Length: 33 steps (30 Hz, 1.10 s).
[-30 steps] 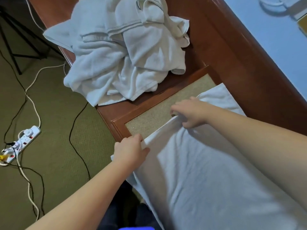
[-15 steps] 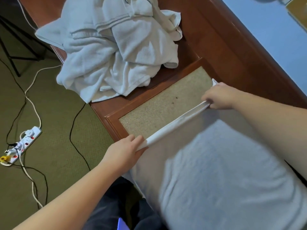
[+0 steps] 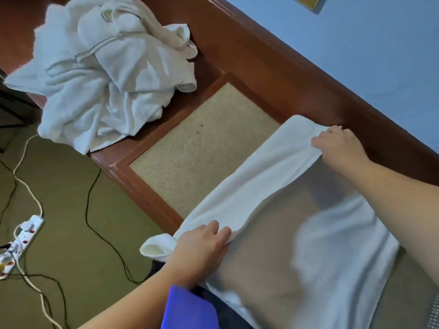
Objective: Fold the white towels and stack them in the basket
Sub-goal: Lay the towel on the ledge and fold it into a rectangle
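White towel (image 3: pixel 251 186) lay across the table (image 3: pixel 261 74) in front of us, its folded edge running diagonally from near left to far right. Our left hand (image 3: pixel 202 250) and right hand (image 3: pixel 339 148) gripped opposite ends of that edge, fingers curled over it, forearms extended.

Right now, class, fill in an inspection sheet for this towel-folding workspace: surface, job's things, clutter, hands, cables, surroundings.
Surface: wooden table with a beige inset panel.
Job's things: one white towel stretched between both hands, its lower part blurred; a heap of unfolded towels at the table's far end; basket: nothing seen.
Clutter: a blue object at the bottom edge, too cropped to identify.
Hands: left hand and right hand each grip the towel's far edge.
Cables: black and white cords and a power strip on the floor.
Surroundings: olive carpet, pale blue wall.
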Each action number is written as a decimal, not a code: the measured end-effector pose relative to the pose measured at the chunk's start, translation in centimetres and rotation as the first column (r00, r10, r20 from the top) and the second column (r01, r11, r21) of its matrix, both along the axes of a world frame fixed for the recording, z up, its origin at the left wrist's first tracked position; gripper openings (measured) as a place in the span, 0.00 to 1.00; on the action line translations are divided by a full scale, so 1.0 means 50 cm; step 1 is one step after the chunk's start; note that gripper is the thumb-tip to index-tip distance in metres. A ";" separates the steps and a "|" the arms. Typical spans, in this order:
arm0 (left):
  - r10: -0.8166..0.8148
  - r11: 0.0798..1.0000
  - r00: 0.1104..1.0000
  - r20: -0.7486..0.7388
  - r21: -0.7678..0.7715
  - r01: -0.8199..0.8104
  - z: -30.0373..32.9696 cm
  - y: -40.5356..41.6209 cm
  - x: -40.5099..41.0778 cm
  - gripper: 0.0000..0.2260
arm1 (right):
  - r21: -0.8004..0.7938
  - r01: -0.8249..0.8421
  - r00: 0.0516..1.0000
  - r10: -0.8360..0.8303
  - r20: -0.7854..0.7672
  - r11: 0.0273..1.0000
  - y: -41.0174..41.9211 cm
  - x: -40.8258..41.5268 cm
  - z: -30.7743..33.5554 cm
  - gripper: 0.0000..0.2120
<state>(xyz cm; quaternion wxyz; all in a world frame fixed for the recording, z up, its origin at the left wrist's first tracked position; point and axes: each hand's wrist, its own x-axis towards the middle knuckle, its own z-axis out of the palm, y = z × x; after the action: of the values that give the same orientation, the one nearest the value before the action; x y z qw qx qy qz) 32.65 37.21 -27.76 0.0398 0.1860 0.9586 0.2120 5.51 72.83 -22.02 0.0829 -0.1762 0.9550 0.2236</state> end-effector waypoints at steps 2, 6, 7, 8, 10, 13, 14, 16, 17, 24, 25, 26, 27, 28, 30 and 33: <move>-0.046 0.994 0.989 0.143 -0.093 0.060 0.003 0.050 0.022 0.14 | -0.052 0.210 0.977 -0.208 0.048 0.976 0.027 0.051 -0.019 0.25; 0.014 0.950 0.920 0.392 -0.292 0.110 0.041 0.121 0.009 0.26 | -0.427 0.704 0.701 -0.651 0.291 0.568 -0.001 0.183 -0.062 0.28; 0.003 0.951 0.928 0.373 -0.289 0.113 0.051 0.135 -0.009 0.25 | -0.491 0.770 0.610 -0.694 0.382 0.407 -0.019 0.220 -0.065 0.26; -0.018 0.952 0.944 0.329 -0.282 0.116 0.054 0.146 -0.035 0.22 | -0.520 0.810 0.536 -0.701 0.470 0.271 -0.041 0.256 -0.072 0.24; -0.095 0.949 0.970 0.222 -0.274 0.155 0.046 0.167 -0.102 0.14 | -0.520 0.847 0.454 -0.655 0.604 0.108 -0.096 0.333 -0.089 0.22; -0.344 0.855 0.929 0.139 -0.362 0.371 0.037 0.197 -0.215 0.17 | -0.502 0.863 0.376 -0.593 0.712 -0.056 -0.194 0.442 -0.124 0.20; -0.466 0.772 0.873 0.143 -0.417 0.480 0.035 0.210 -0.252 0.21 | -0.504 0.860 0.362 -0.594 0.718 -0.085 -0.226 0.470 -0.137 0.20; -0.690 0.538 0.700 0.186 -0.516 0.667 0.033 0.234 -0.317 0.26 | -0.543 0.836 0.383 -0.630 0.676 -0.074 -0.281 0.514 -0.148 0.19; -0.769 0.419 0.603 0.214 -0.544 0.727 0.030 0.247 -0.343 0.27 | -0.576 0.809 0.372 -0.657 0.656 -0.117 -0.303 0.532 -0.147 0.17; -0.950 -0.069 0.110 0.293 -0.538 0.840 0.040 0.355 -0.478 0.19 | -0.691 0.696 0.336 -0.762 0.554 -0.196 -0.428 0.603 -0.147 0.13; -0.957 -0.119 0.048 0.287 -0.537 0.835 0.042 0.364 -0.488 0.16 | -0.670 0.711 0.303 -0.767 0.566 -0.213 -0.451 0.611 -0.151 0.15; -0.955 -0.171 -0.005 0.296 -0.539 0.824 0.042 0.374 -0.492 0.13 | -0.659 0.711 0.264 -0.776 0.573 -0.245 -0.476 0.617 -0.154 0.16; -0.946 -0.224 -0.046 0.320 -0.546 0.808 0.037 0.383 -0.494 0.10 | -0.661 0.697 0.225 -0.790 0.570 -0.278 -0.503 0.623 -0.155 0.16; -0.931 -0.275 -0.068 0.358 -0.568 0.776 0.032 0.396 -0.496 0.10 | -0.673 0.677 0.195 -0.810 0.553 -0.296 -0.528 0.629 -0.156 0.16; -0.897 -0.365 -0.093 0.432 -0.604 0.709 0.030 0.426 -0.496 0.12 | -0.669 0.666 0.082 -0.858 0.506 -0.331 -0.568 0.631 -0.159 0.16; -0.858 -0.402 -0.078 0.508 -0.570 0.716 0.026 0.452 -0.497 0.15 | -0.603 0.688 -0.106 -0.878 0.466 -0.403 -0.604 0.633 -0.156 0.18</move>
<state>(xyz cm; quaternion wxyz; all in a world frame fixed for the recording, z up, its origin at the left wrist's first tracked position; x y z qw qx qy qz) 7.79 59.79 -26.45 0.1700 0.8011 0.4726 -0.3255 37.15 42.61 -29.83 0.0246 0.6002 0.7387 -0.3058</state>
